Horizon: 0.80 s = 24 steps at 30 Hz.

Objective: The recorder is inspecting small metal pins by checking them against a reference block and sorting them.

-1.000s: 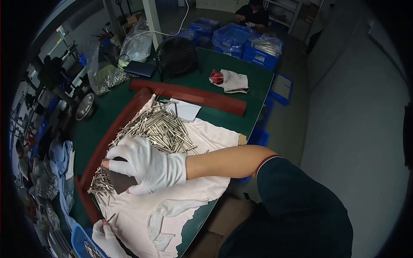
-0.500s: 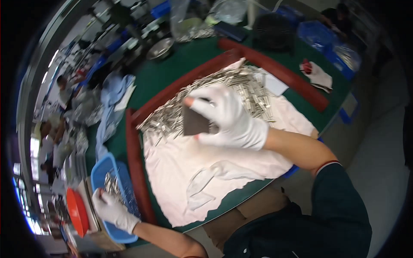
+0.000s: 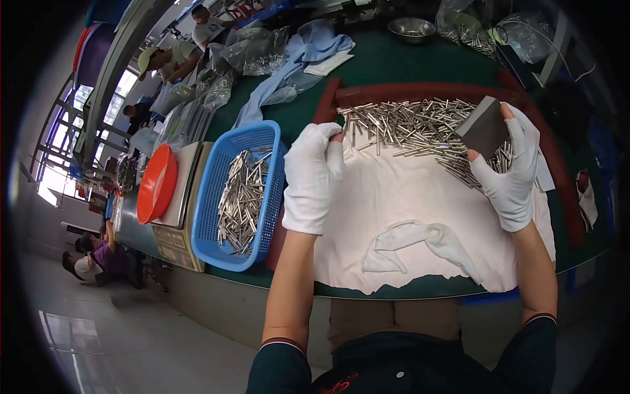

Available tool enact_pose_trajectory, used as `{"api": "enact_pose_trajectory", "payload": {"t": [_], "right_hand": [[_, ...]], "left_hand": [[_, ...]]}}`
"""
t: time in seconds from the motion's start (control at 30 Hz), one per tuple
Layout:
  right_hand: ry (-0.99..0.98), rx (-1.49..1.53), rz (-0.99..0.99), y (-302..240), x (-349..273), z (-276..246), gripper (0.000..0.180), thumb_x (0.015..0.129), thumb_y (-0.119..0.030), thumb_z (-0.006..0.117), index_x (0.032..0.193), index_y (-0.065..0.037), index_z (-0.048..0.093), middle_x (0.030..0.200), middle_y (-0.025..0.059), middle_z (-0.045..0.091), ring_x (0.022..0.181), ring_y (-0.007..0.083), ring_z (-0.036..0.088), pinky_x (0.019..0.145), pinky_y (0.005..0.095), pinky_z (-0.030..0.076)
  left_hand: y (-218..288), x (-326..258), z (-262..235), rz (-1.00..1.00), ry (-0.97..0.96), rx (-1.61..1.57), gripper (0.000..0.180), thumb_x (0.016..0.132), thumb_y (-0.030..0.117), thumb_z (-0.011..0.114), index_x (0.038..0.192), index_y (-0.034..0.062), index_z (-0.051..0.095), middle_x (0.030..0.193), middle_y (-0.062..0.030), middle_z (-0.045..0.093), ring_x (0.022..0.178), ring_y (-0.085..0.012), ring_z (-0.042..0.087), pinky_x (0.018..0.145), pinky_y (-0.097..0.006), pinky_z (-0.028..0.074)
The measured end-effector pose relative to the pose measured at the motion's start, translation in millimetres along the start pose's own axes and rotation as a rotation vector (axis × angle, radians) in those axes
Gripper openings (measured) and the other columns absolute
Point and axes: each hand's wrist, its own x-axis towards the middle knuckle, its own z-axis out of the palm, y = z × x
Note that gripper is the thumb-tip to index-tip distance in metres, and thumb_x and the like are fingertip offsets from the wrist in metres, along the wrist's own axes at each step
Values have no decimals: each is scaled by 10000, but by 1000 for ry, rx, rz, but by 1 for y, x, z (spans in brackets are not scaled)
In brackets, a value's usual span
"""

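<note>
My right hand (image 3: 514, 172), in a white glove with bare fingertips, grips a dark grey rectangular block (image 3: 487, 129) by its edges. The block is tilted over the right part of a pile of short silver metal pins (image 3: 400, 125). The pile lies along the far side of a pale pink cloth (image 3: 387, 197). My left hand (image 3: 314, 174), gloved the same way, is closed, fingers curled in, above the cloth's left edge and just right of a blue plastic basket (image 3: 278, 197). What it holds, if anything, is hidden. Several similar pins (image 3: 243, 203) fill the basket's bottom.
Dark red padded bars (image 3: 433, 92) border the cloth on the green table. A crumpled white cloth (image 3: 420, 240) lies near the front. An orange-red dish (image 3: 156, 184) rests on a scale (image 3: 185, 197) left of the basket. A metal bowl (image 3: 411, 30) stands far back; people sit beyond.
My view has swung left. My left hand has come from above the basket to the cloth's left edge. My right hand, still gripping the block, is now over the pile's right part.
</note>
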Motion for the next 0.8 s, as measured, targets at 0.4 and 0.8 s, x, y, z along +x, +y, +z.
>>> {"api": "enact_pose_trajectory", "payload": {"t": [0.4,0.8], "right_hand": [[-3,-33,-27,6,1,-3,787,599,-127,824,1329,-75,534,1233,92,564,1062,274,523,911,386,435],[-15,-42,-33,4,2,-4,765,604,-184,823,1312,-72,555,1230,83,568,1081,282,528,937,399,427]], "left_hand": [[-6,17,64,-226,-536,257,219,777,202,689,850,-4,690,811,-205,681,775,-373,663,731,-424,524],[0,24,40,-232,-573,343,228,804,216,657,825,-10,672,784,-178,690,728,-322,686,668,-408,530]]}}
